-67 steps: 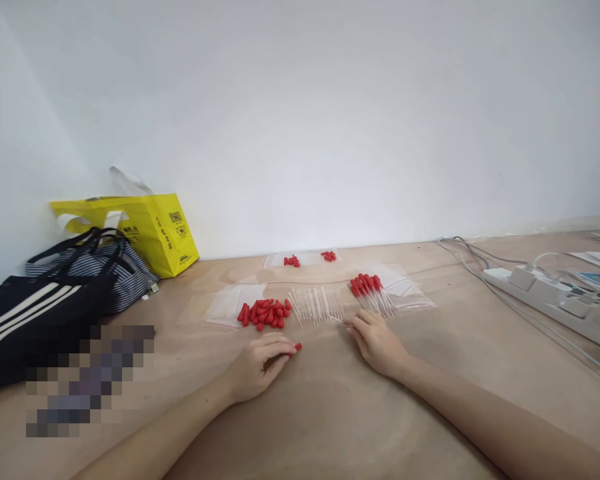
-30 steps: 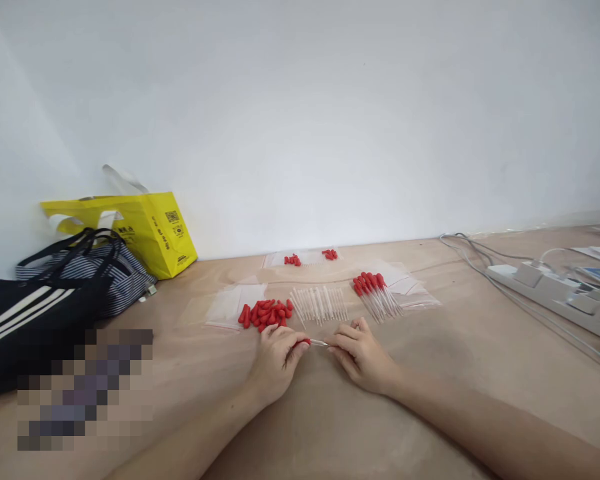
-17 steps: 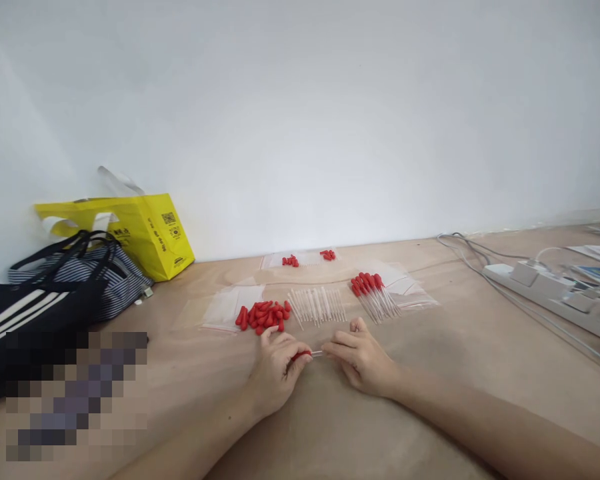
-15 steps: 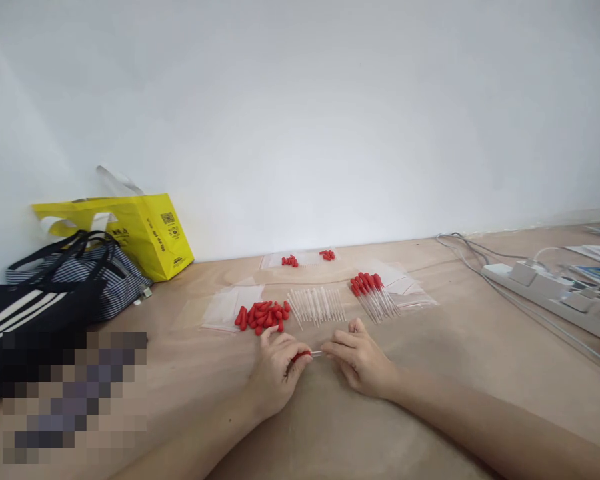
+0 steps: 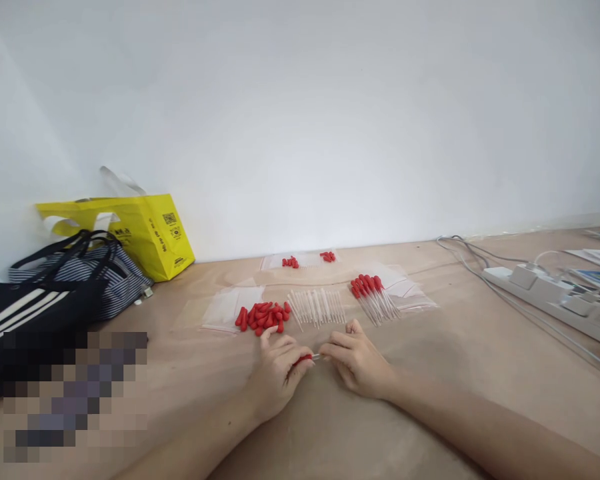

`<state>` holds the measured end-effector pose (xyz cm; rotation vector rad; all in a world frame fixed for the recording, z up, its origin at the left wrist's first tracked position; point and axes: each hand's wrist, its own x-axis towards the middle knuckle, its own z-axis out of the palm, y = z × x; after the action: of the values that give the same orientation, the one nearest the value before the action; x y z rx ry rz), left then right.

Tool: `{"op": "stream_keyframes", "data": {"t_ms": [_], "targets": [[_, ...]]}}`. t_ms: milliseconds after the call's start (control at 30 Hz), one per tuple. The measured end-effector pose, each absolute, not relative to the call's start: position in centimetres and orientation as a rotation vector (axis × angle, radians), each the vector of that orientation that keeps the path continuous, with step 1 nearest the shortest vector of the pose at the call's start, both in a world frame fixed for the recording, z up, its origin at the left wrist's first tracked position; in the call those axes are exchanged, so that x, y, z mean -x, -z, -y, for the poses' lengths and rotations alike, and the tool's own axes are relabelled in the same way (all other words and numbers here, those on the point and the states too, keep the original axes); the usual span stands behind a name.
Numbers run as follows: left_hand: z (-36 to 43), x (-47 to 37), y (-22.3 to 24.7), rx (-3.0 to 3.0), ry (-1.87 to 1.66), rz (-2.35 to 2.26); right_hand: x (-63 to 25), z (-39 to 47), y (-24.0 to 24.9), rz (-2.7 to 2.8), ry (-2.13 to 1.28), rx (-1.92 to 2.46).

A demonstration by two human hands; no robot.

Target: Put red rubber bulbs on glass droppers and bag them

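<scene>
My left hand (image 5: 277, 377) is closed, pinching a red rubber bulb (image 5: 303, 359) between thumb and forefinger. Facing it, my right hand (image 5: 357, 360) grips a thin clear dropper tube (image 5: 316, 357), whose end meets the bulb's mouth; how deep it sits inside is hidden by my fingers. Just beyond my left hand lies a pile of loose red bulbs (image 5: 264, 316). A row of clear tubes (image 5: 317, 305) is spread to the right of the pile. Further right, several droppers with red bulbs on their tubes (image 5: 373, 293) lie side by side.
Clear plastic bags (image 5: 230, 307) lie under and beside the piles. Near the wall, another bag holds small red bulbs (image 5: 290, 262). A yellow bag (image 5: 165, 233) and a striped bag (image 5: 115, 287) stand at left. A power strip (image 5: 555, 293) with cables lies at right.
My right hand has shifted slightly left toward my left hand, and less of the tube shows between them. The piles have stayed as they were.
</scene>
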<state>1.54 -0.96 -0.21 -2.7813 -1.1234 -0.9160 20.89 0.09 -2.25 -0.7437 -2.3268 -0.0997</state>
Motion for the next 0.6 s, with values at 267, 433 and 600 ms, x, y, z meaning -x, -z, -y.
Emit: {"op": "stream_keyframes", "data": {"t_ms": [267,433,600], "targets": [[0.3,-0.8,1.0,2.671,0.998,1.017,-21.3,-0.2,2.0,2.346,0.158,0.744],[0.7,-0.6,0.5,2.697,0.94,1.094,-21.4,0.0,2.0,2.322,0.241,0.756],[0.3,0.2,-0.1,2.695,0.756,1.278,-22.8,-1.0,1.8,2.168,0.353,0.952]]}}
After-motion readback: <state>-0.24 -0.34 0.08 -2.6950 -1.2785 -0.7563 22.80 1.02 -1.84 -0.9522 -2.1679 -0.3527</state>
